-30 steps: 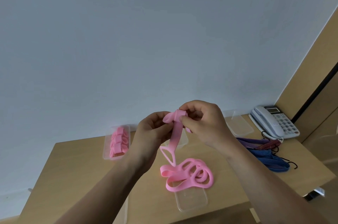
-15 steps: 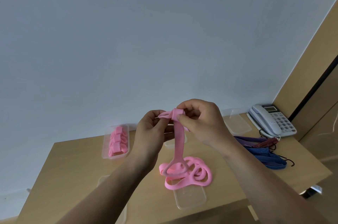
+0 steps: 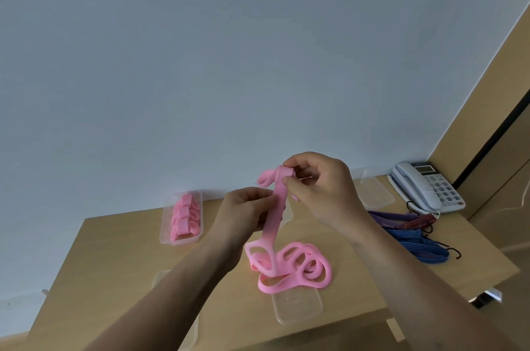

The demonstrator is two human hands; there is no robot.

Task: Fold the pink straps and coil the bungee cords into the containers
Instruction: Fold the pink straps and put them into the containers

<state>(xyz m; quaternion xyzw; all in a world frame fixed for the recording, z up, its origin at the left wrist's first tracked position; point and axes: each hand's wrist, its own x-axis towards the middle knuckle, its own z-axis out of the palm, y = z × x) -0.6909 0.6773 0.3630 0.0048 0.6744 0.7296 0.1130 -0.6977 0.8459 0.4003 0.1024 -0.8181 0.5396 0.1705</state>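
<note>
While pinching the rolled top of the pink strap (image 3: 274,217) with the right hand (image 3: 321,193), gripping lower with the left hand (image 3: 243,214), above the table (image 3: 114,250). Might spring open if pinched loosely.

Matt rubbery pink strap (image 3: 276,216), clear plastic container (image 3: 298,306), smooth wooden table (image 3: 120,250).
</note>
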